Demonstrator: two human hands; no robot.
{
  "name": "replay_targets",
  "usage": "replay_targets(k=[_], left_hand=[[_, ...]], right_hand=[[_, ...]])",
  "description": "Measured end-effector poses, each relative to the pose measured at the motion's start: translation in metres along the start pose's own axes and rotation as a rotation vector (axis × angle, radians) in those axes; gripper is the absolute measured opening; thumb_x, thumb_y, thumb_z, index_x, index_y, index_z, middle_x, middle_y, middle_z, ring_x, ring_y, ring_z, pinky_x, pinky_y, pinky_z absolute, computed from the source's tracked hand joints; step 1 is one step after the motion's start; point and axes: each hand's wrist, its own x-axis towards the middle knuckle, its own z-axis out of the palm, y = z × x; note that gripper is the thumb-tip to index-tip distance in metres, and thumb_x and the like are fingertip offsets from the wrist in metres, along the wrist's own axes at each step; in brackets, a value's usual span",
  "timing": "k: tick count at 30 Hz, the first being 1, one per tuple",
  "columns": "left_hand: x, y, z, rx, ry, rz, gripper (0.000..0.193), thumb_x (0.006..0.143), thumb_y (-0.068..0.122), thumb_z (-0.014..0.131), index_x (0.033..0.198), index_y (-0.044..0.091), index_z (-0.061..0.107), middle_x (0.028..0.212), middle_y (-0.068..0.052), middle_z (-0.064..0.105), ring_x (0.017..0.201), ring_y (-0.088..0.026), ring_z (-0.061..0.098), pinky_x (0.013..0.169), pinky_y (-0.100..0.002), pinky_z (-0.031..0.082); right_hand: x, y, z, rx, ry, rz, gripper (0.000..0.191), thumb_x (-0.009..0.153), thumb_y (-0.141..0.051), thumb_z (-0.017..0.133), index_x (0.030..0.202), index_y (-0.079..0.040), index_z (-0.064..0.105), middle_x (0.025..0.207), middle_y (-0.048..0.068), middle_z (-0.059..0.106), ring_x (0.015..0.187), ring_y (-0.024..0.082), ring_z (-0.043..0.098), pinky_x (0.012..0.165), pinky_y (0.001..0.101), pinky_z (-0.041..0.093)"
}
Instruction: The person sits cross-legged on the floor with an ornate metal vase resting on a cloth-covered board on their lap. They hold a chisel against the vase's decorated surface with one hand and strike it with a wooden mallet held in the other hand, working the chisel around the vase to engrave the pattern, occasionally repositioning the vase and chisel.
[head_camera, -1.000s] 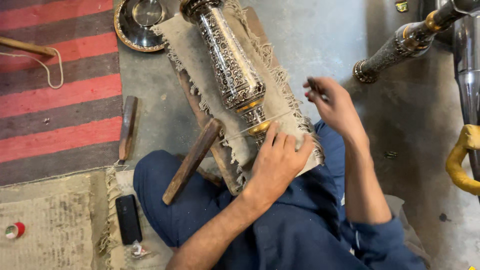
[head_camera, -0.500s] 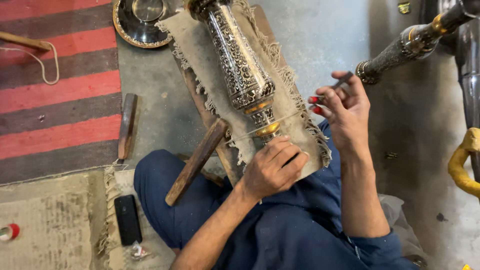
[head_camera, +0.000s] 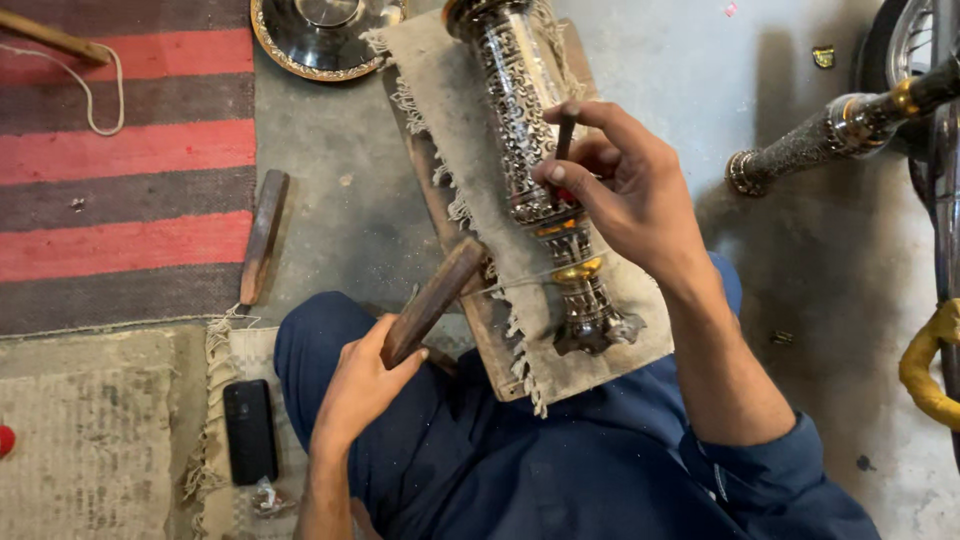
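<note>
Far left, a striped rug (head_camera: 120, 190) in red and dark bands, woven, flat, with a pale cord (head_camera: 105, 90) looped across it at 10 o'clock. Below it a coarse burlap mat (head_camera: 90, 430) with a frayed fringe; a black phone (head_camera: 250, 432) lies on the fringe edge at 7 o'clock. A worn wooden stick (head_camera: 263, 236) lies on bare grey concrete just beside the rug edge.

Left hand (head_camera: 362, 385), at 6 o'clock, is closed around the wooden mallet (head_camera: 432, 301), a dark rounded block angled up toward 1 o'clock, its head near the pale fringed cloth (head_camera: 450, 130) and plank (head_camera: 480, 320) under it.

Centre: the ornate metal vessel (head_camera: 520, 140), long, cylindrical, silver filigree with brass rings and a flared foot, lies on the cloth running 12 to 5 o'clock across the person's blue-trousered lap. Right hand (head_camera: 625, 190) pinches a thin dark punch (head_camera: 564, 140) upright, tip on the vessel's mid-body; the hand covers part of the lower section.

A shiny round metal tray (head_camera: 320, 30) sits at 12 o'clock, touching the cloth corner.

Right: open concrete, then a second engraved metal stem (head_camera: 810, 145) at 2 o'clock, well apart. A yellow-wrapped curved bar (head_camera: 925, 370) is at the 4 o'clock edge.
</note>
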Motion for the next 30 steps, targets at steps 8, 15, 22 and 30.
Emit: replay_targets(k=[8,15,22,30], left_hand=[[0.014,0.024,-0.016,-0.155,0.223,0.374,0.047,0.089,0.013,0.07,0.13,0.004,0.05,0.097,-0.019,0.071,0.091,-0.035,0.075,0.075,-0.041,0.056],[0.048,0.09,-0.067,0.037,0.129,0.398,0.051,0.087,0.007,0.066,0.133,0.012,0.045,0.097,-0.014,0.075,0.094,-0.037,0.077,0.078,-0.047,0.058],[0.062,0.136,-0.106,0.61,0.289,0.786,0.063,0.084,0.0,0.069,0.14,0.01,0.044,0.102,-0.025,0.065,0.097,-0.05,0.066,0.081,-0.059,0.051],[0.063,0.154,-0.118,0.558,0.212,0.857,0.069,0.085,-0.001,0.069,0.148,0.012,0.043,0.109,-0.02,0.063,0.106,-0.045,0.061,0.089,-0.055,0.049]], right_hand=[[-0.008,-0.006,0.011,-0.242,0.103,-0.081,0.034,0.107,0.004,0.069,0.136,-0.003,0.054,0.099,0.011,0.077,0.095,0.011,0.073,0.082,0.0251,0.06],[-0.007,0.001,0.008,-0.201,0.079,-0.097,0.035,0.108,0.006,0.065,0.139,-0.004,0.051,0.103,0.011,0.077,0.099,0.012,0.074,0.084,0.0266,0.061],[-0.006,0.005,0.007,-0.188,0.084,-0.084,0.035,0.107,0.005,0.068,0.137,-0.003,0.052,0.1,0.011,0.076,0.095,0.013,0.074,0.081,0.0273,0.062],[-0.005,0.006,0.008,-0.192,0.102,-0.046,0.037,0.104,0.004,0.072,0.136,-0.002,0.054,0.099,0.009,0.077,0.097,0.012,0.075,0.083,0.0265,0.063]])
